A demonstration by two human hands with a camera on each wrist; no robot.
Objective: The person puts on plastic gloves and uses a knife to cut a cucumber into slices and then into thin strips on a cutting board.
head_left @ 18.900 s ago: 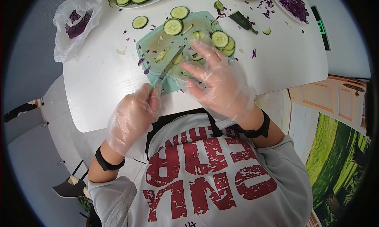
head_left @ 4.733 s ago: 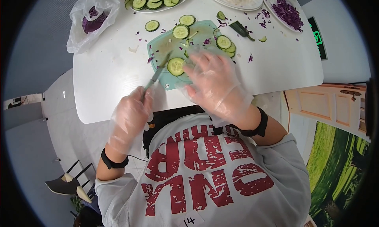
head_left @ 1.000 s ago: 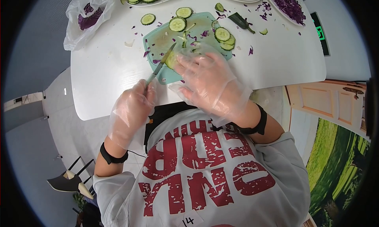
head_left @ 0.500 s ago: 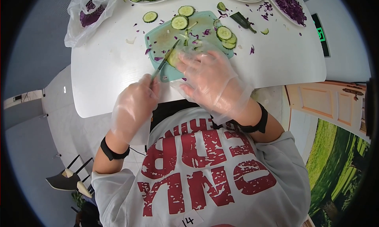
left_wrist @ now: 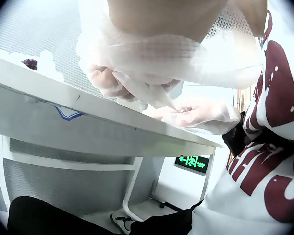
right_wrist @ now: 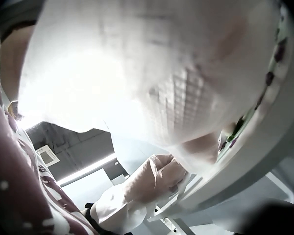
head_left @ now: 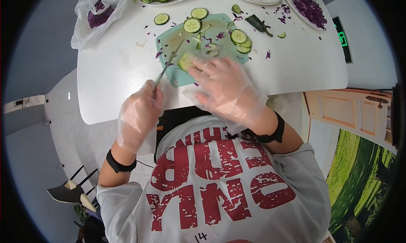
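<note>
White tabletop (head_left: 114, 74) gives room left of the knife (head_left: 172, 57) and board's edge (head_left: 160, 43).

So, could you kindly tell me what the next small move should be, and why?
I would probably have the left hand bring the knife rightward to the pale cucumber piece, since the right hand's fingers rest on that piece over the board, leaving its near side uncovered, and the blade appears just left of it.

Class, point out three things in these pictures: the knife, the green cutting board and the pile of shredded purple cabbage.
Knife (head_left: 173, 56), head view: on the blade.
Green cutting board (head_left: 171, 36), head view: bare upper-left surface.
Pile of shredded purple cabbage (head_left: 310, 11), head view: its middle.
</note>
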